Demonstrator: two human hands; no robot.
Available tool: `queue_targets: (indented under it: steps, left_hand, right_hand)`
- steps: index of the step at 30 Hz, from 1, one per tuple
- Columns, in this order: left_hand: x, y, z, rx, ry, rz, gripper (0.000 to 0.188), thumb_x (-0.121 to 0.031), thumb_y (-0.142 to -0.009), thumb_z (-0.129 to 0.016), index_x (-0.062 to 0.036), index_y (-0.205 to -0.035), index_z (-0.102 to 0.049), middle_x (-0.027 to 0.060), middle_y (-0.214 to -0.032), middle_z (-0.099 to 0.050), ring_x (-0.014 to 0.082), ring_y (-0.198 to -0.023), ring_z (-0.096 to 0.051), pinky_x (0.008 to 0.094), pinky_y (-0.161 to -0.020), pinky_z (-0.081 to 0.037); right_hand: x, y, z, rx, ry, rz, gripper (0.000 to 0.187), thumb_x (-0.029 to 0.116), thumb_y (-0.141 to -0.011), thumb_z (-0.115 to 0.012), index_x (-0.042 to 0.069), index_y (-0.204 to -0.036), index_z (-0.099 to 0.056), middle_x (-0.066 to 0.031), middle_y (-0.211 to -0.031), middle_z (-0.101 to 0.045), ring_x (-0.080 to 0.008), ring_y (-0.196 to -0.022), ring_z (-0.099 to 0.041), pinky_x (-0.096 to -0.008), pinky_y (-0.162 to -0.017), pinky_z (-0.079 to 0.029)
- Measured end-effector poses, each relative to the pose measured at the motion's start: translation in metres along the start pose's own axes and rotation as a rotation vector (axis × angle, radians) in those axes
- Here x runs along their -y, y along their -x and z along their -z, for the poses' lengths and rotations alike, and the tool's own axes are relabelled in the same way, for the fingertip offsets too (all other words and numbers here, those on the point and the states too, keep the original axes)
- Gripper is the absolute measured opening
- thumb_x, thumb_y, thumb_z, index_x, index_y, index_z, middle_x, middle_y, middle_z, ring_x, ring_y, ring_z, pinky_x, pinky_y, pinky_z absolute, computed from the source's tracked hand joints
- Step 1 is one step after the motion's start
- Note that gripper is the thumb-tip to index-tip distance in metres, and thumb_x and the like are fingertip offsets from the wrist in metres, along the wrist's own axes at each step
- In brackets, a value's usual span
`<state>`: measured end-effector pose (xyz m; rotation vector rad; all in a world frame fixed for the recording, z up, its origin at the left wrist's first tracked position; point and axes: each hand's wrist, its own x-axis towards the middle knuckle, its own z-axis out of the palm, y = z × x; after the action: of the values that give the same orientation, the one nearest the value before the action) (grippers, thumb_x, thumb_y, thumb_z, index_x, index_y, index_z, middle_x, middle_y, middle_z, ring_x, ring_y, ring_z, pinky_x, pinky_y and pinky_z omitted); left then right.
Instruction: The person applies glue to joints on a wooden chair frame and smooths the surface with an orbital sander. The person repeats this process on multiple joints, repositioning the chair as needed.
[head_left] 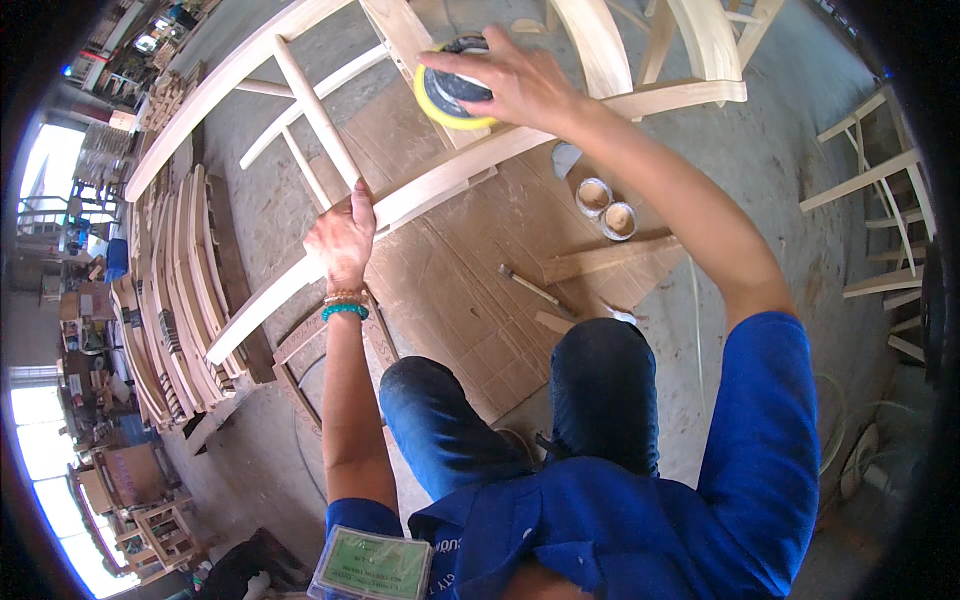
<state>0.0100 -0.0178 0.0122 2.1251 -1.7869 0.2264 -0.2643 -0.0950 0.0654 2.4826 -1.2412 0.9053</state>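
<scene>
Curved wooden pieces (183, 290) lie stacked at left, two round tubs (620, 238) nearer centre.

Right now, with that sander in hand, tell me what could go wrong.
The right hand alone holds the sander; it may slip and mar the wooden frame. The left hand grips the same frame, so a slide toward it could cause injury. The open tubs below might catch dust.

L windows (42, 432) overexp., edges dist.

left arm (355, 430) is pointing forward; left hand (342, 235) is gripping; right elbow (762, 300) is jutting outward; right hand (525, 88) is clasping
</scene>
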Motion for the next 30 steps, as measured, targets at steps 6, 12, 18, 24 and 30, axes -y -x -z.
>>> queue_targets:
  steps: [6, 12, 18, 24, 30]
  left_hand:
    - [0.000, -0.001, 0.006, 0.076, -0.002, 0.021, 0.066, -0.060, -0.091, -0.032, -0.0110, -0.074, -0.073, 0.0190, -0.065, -0.064, 0.0370, -0.068, -0.065, 0.0439, -0.066, -0.049]
    - [-0.004, 0.002, 0.004, 0.002, -0.001, -0.035, 0.063, -0.057, -0.092, -0.034, -0.0120, -0.071, -0.072, 0.0170, -0.061, -0.063, 0.0353, -0.063, -0.065, 0.0431, -0.062, -0.049]
    - [-0.003, 0.007, 0.000, -0.039, 0.006, -0.048, 0.060, -0.054, -0.093, -0.036, -0.0133, -0.067, -0.071, 0.0149, -0.058, -0.062, 0.0337, -0.059, -0.064, 0.0421, -0.058, -0.049]
    - [-0.003, 0.016, 0.000, -0.052, 0.013, -0.050, 0.058, -0.053, -0.093, -0.038, -0.0132, -0.065, -0.070, 0.0142, -0.057, -0.061, 0.0329, -0.057, -0.064, 0.0414, -0.056, -0.048]
    - [-0.002, 0.016, -0.004, -0.049, 0.028, -0.074, 0.056, -0.050, -0.093, -0.039, -0.0134, -0.064, -0.070, 0.0140, -0.056, -0.061, 0.0319, -0.054, -0.063, 0.0410, -0.053, -0.048]
  right_hand:
    - [0.004, 0.003, -0.006, -0.070, 0.017, 0.051, 0.071, 0.031, -0.073, -0.074, 0.048, -0.134, -0.041, -0.0100, -0.092, -0.049, -0.0250, -0.069, -0.062, -0.0360, -0.060, -0.056]
    - [-0.011, -0.014, 0.007, -0.160, 0.081, 0.089, 0.049, 0.028, -0.082, -0.068, 0.019, -0.127, -0.051, -0.0229, -0.106, -0.053, -0.0272, -0.068, -0.064, -0.0353, -0.057, -0.054]
    - [0.000, -0.001, -0.010, -0.083, 0.002, 0.099, 0.066, 0.036, -0.077, -0.071, 0.048, -0.134, -0.039, -0.0116, -0.095, -0.051, -0.0221, -0.063, -0.060, -0.0330, -0.057, -0.056]
    - [-0.001, -0.026, 0.021, 0.051, -0.084, -0.032, 0.061, 0.030, -0.081, -0.067, 0.029, -0.136, -0.042, -0.0307, -0.121, -0.042, -0.0385, -0.085, -0.064, -0.0433, -0.074, -0.056]
    - [0.007, 0.001, -0.001, 0.034, -0.032, 0.037, 0.067, 0.033, -0.077, -0.073, 0.048, -0.134, -0.041, -0.0126, -0.101, -0.050, -0.0243, -0.075, -0.063, -0.0347, -0.063, -0.057]
